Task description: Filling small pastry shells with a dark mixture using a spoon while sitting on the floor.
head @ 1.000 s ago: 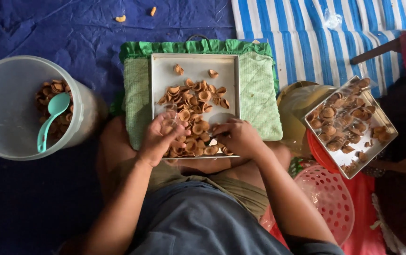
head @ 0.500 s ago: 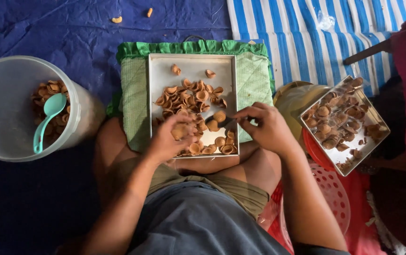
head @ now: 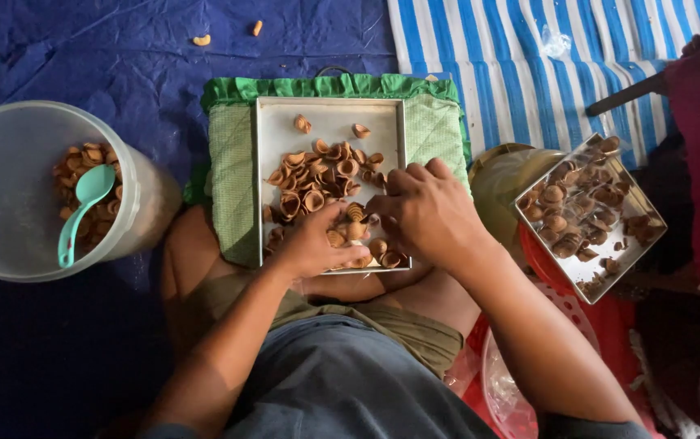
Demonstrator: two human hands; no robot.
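Sorting brown shells (head: pixel 317 175) on metal tray (head: pixel 329 114), left hand (head: pixel 313 244) curled, right hand (head: pixel 427 211) curled over them

Both forearms are bare from elbow to wrist, with no sleeve, watch or bracelet showing. The left hand (head: pixel 311 244) and right hand (head: pixel 427 213) wear no gloves or rings. A grey-blue top covers the torso, and below it lie olive-khaki shorts, possibly a skirt. The knees are bare.
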